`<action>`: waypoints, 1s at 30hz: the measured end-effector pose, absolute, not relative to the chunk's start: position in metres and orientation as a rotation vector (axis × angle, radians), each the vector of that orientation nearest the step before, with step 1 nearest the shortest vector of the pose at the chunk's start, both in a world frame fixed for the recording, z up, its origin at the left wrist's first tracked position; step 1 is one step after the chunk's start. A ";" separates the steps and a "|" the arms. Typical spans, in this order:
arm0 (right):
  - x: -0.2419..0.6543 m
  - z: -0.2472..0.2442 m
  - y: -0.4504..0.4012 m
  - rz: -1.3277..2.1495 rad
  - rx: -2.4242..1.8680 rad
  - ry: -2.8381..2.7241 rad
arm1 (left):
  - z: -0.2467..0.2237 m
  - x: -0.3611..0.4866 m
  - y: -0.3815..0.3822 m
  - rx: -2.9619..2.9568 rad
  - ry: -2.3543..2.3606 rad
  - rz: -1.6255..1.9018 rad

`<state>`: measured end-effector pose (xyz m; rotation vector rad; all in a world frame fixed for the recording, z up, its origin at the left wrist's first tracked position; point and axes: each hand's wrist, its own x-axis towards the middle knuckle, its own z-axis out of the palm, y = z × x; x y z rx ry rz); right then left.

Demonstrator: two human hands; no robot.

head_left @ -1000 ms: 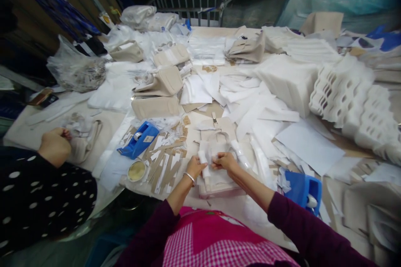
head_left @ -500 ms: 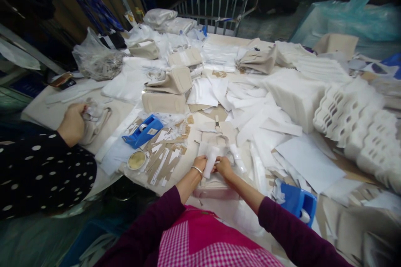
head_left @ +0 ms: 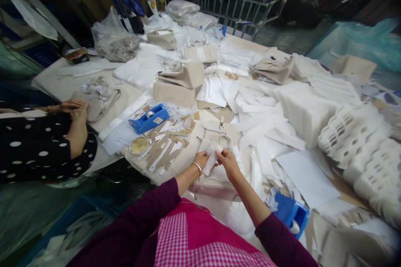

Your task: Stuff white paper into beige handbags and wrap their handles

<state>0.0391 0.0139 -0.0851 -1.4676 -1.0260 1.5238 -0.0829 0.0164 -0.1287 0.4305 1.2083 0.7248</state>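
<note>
Both my hands are closed on a strip of thin white foam wrap (head_left: 210,166), above a beige handbag (head_left: 215,191) lying on the table in front of me. My left hand (head_left: 200,161), with a bangle on its wrist, grips the strip's left side. The fingers of my right hand (head_left: 227,162) pinch its upper right edge. What the strip is wrapped around, if anything, is hidden. The bag's flap, with a metal clasp (head_left: 222,123), is laid back away from me.
Blue tape dispensers stand on the left (head_left: 149,118) and right (head_left: 290,215). Near the left one lie a round tin (head_left: 138,145) and loose card strips (head_left: 166,150). White foam stacks (head_left: 308,110) fill the right. At far left, a co-worker's hands (head_left: 77,110) touch a beige bag (head_left: 103,106).
The view has shifted, so the table sits farther right. My right hand has moved up to the strip's top edge. The co-worker's hands have come together at their bag.
</note>
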 end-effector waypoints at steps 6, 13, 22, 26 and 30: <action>0.039 -0.106 0.016 1.338 -1.561 -1.132 | -0.129 -0.103 0.005 0.460 1.024 0.772; 0.029 -0.116 0.024 1.360 -1.611 -1.212 | -0.133 -0.119 -0.007 0.502 0.805 0.780; 0.027 -0.130 0.026 1.436 -1.640 -1.281 | -0.144 -0.104 -0.012 0.473 1.048 0.755; 0.031 -0.134 0.032 1.338 -1.722 -1.495 | -0.137 -0.097 -0.014 0.572 1.354 0.708; 0.015 -0.126 0.058 0.652 -1.616 -1.923 | -0.137 -0.093 -0.016 0.534 1.435 0.711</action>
